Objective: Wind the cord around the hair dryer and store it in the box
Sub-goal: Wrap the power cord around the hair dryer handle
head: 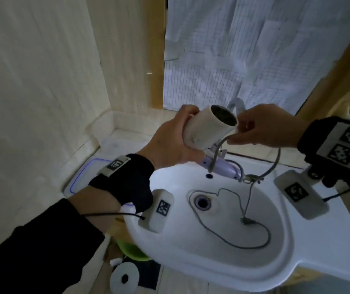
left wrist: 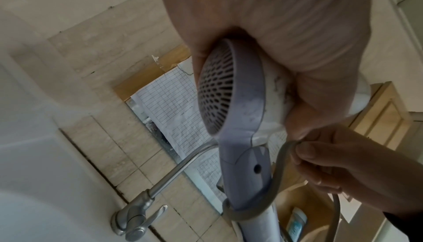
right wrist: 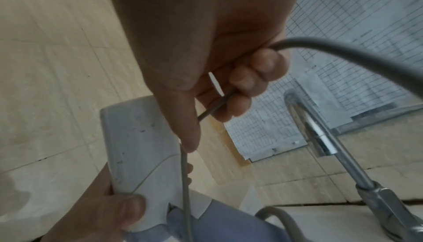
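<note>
Here left hand [head: 170,143] grips hair dryer [head: 209,129]; right hand [head: 263,128] pinches cord [head: 275,164]; markings seemingly illegible.

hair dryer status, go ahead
Left hand grips hair dryer barrel over sink. Right hand pinches cord beside it. Loose cord trails in the basin. Faucet close behind.

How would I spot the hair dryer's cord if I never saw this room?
Find the white sink. Above it, the left hand holds a white hair dryer. The cord is the thin grey line pinched by the right hand, looping down into the basin.
</note>
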`<state>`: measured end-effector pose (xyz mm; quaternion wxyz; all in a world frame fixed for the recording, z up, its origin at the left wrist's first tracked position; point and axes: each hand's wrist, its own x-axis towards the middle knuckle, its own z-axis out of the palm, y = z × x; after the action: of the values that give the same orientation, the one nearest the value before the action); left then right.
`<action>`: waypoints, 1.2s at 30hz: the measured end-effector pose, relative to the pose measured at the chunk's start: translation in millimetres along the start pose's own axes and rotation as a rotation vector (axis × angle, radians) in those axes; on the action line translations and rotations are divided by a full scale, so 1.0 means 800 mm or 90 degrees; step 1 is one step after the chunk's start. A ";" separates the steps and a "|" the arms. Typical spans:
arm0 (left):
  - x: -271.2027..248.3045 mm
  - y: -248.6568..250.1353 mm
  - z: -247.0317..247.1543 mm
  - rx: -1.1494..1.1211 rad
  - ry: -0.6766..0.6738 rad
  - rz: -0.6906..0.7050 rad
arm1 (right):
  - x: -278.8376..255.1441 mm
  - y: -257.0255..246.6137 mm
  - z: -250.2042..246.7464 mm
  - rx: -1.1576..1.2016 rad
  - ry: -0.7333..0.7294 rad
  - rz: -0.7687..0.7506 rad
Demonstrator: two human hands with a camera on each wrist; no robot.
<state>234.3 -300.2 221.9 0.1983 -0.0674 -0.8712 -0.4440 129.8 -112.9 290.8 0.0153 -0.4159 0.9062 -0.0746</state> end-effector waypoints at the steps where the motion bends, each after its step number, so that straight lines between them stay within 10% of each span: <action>1: -0.002 -0.002 -0.001 -0.001 0.000 -0.004 | 0.001 -0.001 0.002 0.004 -0.001 0.004; 18: -0.052 -0.036 -0.015 -0.035 -0.096 -0.086 | 0.014 -0.002 0.032 0.013 -0.288 -0.064; 28: -0.068 -0.043 -0.025 0.045 -0.077 -0.081 | 0.008 -0.021 0.066 -0.372 -0.159 -0.020; 36: -0.075 -0.042 -0.031 -0.028 -0.078 -0.095 | 0.003 -0.013 0.069 -0.469 -0.024 -0.219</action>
<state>286.2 -337.0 185.6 0.1092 -0.0337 -0.8743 -0.4717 141.0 -128.6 237.9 -0.1306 -0.5404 0.7892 0.2611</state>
